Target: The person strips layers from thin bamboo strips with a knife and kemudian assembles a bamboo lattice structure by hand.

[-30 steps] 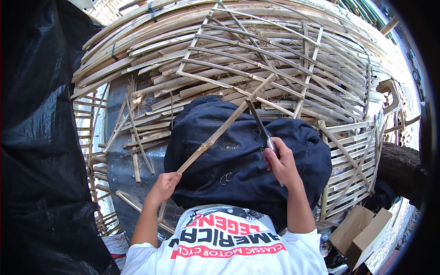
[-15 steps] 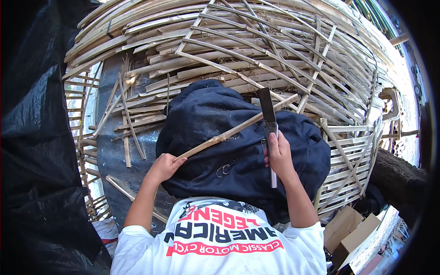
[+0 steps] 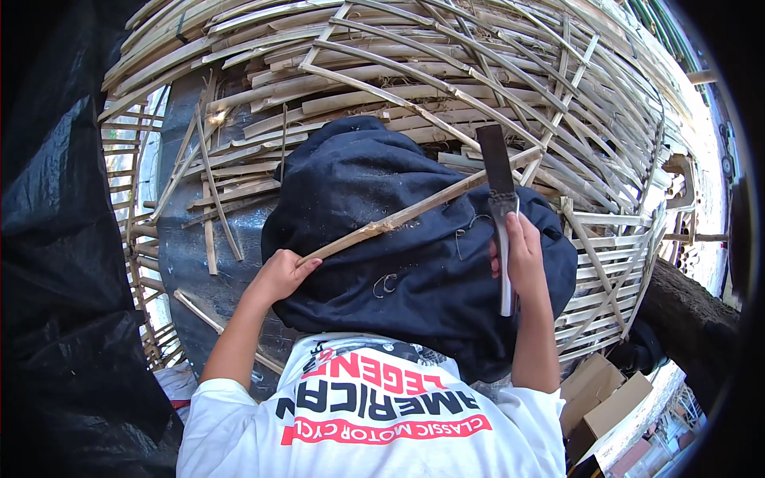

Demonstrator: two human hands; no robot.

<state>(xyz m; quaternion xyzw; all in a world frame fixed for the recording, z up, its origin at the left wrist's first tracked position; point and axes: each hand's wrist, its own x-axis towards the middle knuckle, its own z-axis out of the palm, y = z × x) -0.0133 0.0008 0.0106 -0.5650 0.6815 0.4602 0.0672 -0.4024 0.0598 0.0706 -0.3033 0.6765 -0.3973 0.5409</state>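
My left hand (image 3: 285, 272) is closed on the near end of a split bamboo strip (image 3: 414, 211), which slants away to the right above my lap. My right hand (image 3: 522, 253) grips the pale metal handle of a broad, dark-bladed knife (image 3: 497, 159). Its blade points away from me and crosses the strip near the far end; whether the edge touches it I cannot tell. Dark cloth (image 3: 343, 183) covers my lap beneath both hands, and thin curled shavings (image 3: 385, 285) lie on it.
A big stack of split bamboo (image 3: 351, 99) lies ahead, with a bamboo lattice (image 3: 446, 84) on top. Slatted bamboo panels stand at both sides. Black plastic sheeting (image 3: 64, 239) hangs at the left. A thick log (image 3: 689, 307) and a cardboard box (image 3: 606, 398) are at the right.
The knife and my right hand have moved to the right along the strip toward its far end. My left hand keeps hold of the near end, and the view has shifted slightly.
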